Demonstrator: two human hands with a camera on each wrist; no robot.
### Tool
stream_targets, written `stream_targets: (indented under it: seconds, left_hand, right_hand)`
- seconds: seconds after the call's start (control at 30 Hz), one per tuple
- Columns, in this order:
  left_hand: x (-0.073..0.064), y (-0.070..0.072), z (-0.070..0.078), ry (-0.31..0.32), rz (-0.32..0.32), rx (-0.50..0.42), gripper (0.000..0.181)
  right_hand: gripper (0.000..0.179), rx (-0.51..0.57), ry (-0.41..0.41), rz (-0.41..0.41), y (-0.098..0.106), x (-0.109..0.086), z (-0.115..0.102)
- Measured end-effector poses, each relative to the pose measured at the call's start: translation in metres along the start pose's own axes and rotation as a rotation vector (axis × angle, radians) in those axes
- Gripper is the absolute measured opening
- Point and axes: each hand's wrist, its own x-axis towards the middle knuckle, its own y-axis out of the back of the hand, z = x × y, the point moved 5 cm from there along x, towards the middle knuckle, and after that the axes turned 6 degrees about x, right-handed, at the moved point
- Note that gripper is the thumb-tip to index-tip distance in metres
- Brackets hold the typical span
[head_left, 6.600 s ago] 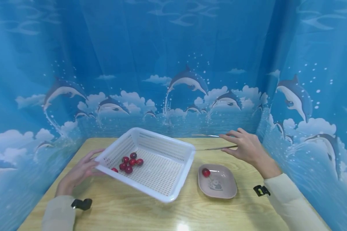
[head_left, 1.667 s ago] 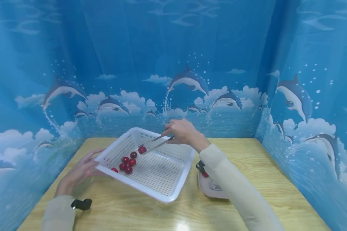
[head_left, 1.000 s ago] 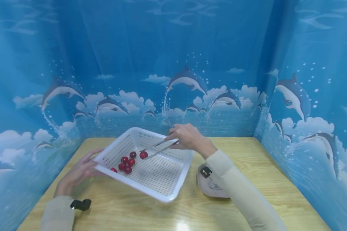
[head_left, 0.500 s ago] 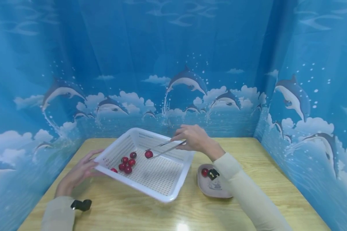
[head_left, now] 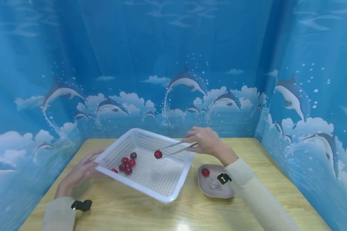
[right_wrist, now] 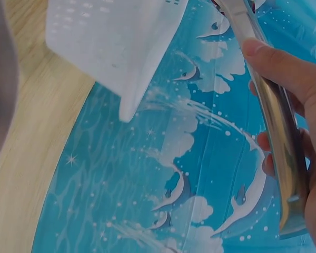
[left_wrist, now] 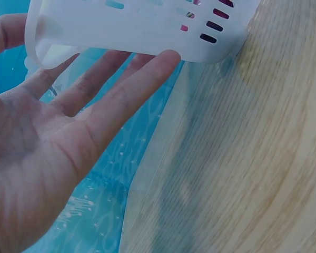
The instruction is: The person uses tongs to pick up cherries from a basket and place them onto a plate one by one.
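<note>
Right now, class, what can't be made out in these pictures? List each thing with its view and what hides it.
Head view: part of the plate's right side, behind the wrist camera and sleeve.
Head view: some fingertips of the left hand, behind the basket.
Left wrist view: the cherries, mostly hidden by the basket's wall; only small patches show through slots.
Right wrist view: tips of the tongs, cut off by the top edge.

Blue sheets point(head_left: 162, 41) make walls on the left, the far side and the right. They show jumping dolphins point(head_left: 188, 81), puffy white clouds point(head_left: 128, 102) and splashy water point(head_left: 138, 123). Below is a yellowish wooden worktop point(head_left: 144, 213) with wavy stripes. A bright white spot of light point(head_left: 182, 227) shines on its near part.
</note>
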Motion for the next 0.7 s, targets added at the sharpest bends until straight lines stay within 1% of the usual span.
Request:
stream_targets:
  seconds: [0.2, 0.43, 0.53, 0.7]
  left_hand:
    - [0.000, -0.002, 0.001, 0.007, 0.010, -0.012, 0.053]
    - [0.001, -0.002, 0.002, 0.024, 0.016, 0.002, 0.053]
    - [0.001, -0.002, 0.003, 0.021, 0.014, 0.003, 0.053]
    - [0.001, -0.002, 0.003, 0.012, 0.003, 0.001, 0.054]
  right_hand:
    - [0.032, 0.014, 0.014, 0.050, 0.005, -0.014, 0.005]
    - [0.032, -0.020, 0.015, 0.085, 0.013, -0.030, 0.009]
    - [0.032, -0.027, 0.015, 0.103, 0.017, -0.037, 0.011]
    - [0.034, -0.039, 0.003, 0.109, 0.021, -0.048, 0.016]
